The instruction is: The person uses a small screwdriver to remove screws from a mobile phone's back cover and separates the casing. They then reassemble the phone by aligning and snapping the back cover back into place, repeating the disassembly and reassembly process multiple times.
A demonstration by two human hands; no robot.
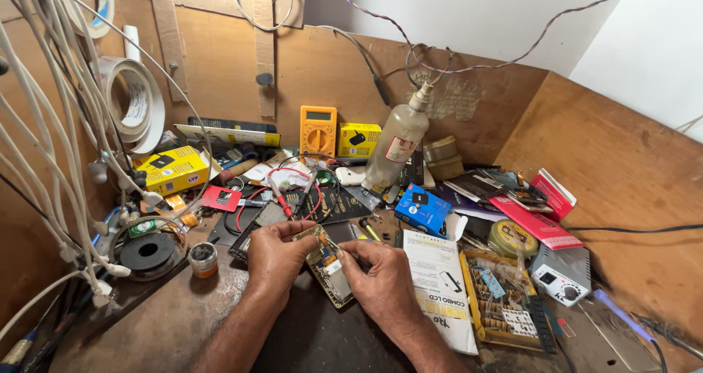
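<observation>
Near the workbench's [183,322] front edge, left hand [274,256] and right hand [381,278] curl knuckles-up, fingers pinched on the opened phone [329,270].

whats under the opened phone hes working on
The opened phone rests on the dark worn benchtop, with a black keyboard-like part by its upper left. Left hand and right hand cover its edges, hiding whatever lies directly beneath.

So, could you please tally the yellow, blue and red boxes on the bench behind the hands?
Yellow boxes: 2, a larger one at left and a smaller one beside the multimeter
Blue boxes: 1
Red boxes: 1
Total: 4
</observation>
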